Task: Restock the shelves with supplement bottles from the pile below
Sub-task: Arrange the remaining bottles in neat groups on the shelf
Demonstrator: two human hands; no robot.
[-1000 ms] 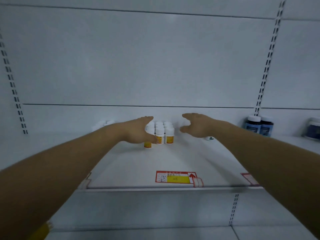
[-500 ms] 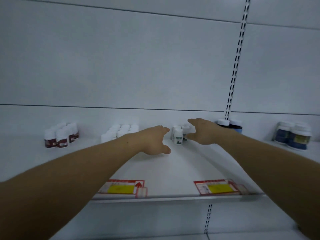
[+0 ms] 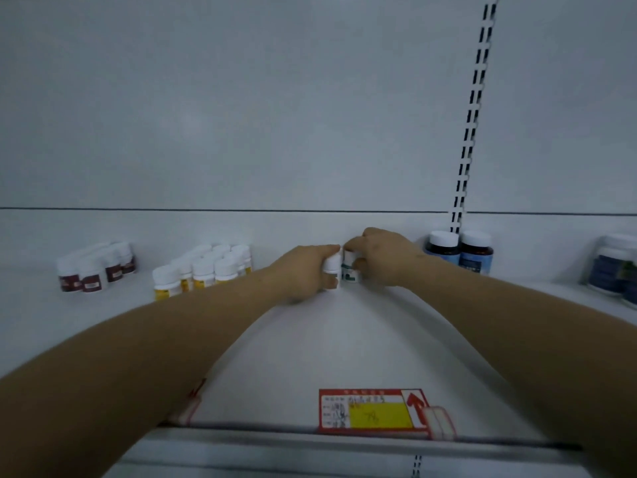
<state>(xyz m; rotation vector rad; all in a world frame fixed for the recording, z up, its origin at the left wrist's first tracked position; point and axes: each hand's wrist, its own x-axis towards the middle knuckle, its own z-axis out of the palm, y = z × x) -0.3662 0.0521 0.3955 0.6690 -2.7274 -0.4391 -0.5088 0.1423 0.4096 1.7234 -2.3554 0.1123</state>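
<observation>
Both hands, left hand and right hand, clasp green-labelled supplement bottles on the shelf at twelve o'clock; uneven squeezing could topple one backward.

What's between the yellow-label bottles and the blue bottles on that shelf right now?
In the head view, between the yellow-label bottles and the blue bottles, both hands meet: left hand and right hand grip small green-label bottles.
</observation>
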